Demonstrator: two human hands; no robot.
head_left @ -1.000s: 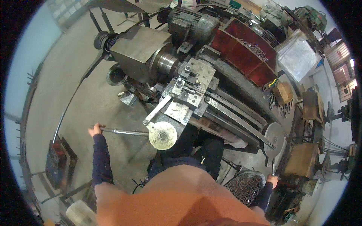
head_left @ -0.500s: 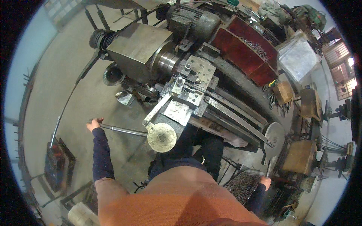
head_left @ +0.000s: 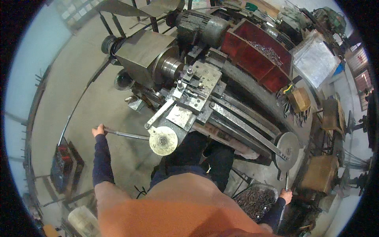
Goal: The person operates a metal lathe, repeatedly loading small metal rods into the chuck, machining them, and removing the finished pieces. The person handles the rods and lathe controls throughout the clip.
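The left hand (head_left: 99, 130) is clenched around the end of the long, stiff steel lever bar (head_left: 126, 134), likely heavy to swing, while the right hand (head_left: 285, 195) pinches the thin metal crank handle (head_left: 286, 182) below the round grey handwheel (head_left: 287, 146).

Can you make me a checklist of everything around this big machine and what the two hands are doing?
Surface: grey concrete floor, stained; metal lathe bed running across the middle.
Job's things: long lever leading to a pale round disc; grey handwheel with a handle hanging below it.
Clutter: red tray of small metal parts; bin of dark chips; wooden boxes at right.
Grippers: left hand closed on the lever's end; right hand closed on the handle.
Cables: thin dark one on the floor.
Surroundings: motor behind the lathe; crowded workshop benches at right.
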